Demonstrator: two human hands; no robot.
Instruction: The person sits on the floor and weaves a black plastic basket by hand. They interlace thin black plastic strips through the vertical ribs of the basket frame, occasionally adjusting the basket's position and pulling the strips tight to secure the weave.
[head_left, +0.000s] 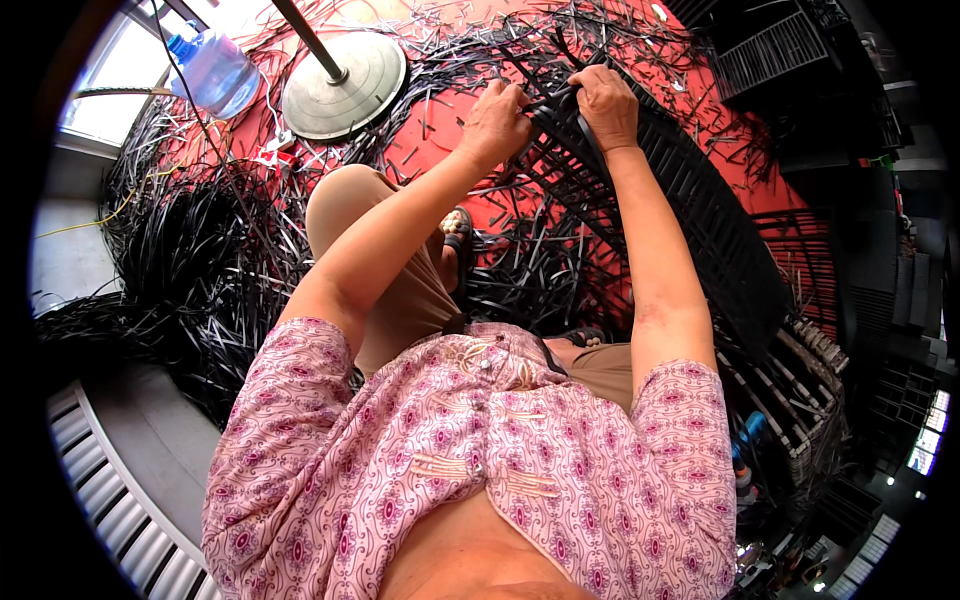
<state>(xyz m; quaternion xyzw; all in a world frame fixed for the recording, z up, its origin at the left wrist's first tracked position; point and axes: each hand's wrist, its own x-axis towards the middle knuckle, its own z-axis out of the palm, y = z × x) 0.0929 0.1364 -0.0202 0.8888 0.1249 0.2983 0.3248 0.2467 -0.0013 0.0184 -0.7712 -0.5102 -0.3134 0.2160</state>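
Both arms extend from the near edge toward the far centre of the scene, where the hands meet on a black slatted panel that runs from far centre down to the near right. The left hand rests on the far left edge of the panel, fingers curled closed around a black plastic strip at that edge. The right hand sits just beside it, to the right, fingers bent over and closed on the same strip at the top edge of the panel. The panel stands tilted over the red floor, which is littered with loose black strips, heaped thickest at the left. A round grey fan base with its pole stands on the floor at the far left of the hands, and a clear water bottle lies further left. More black slatted panels are stacked at the far right.
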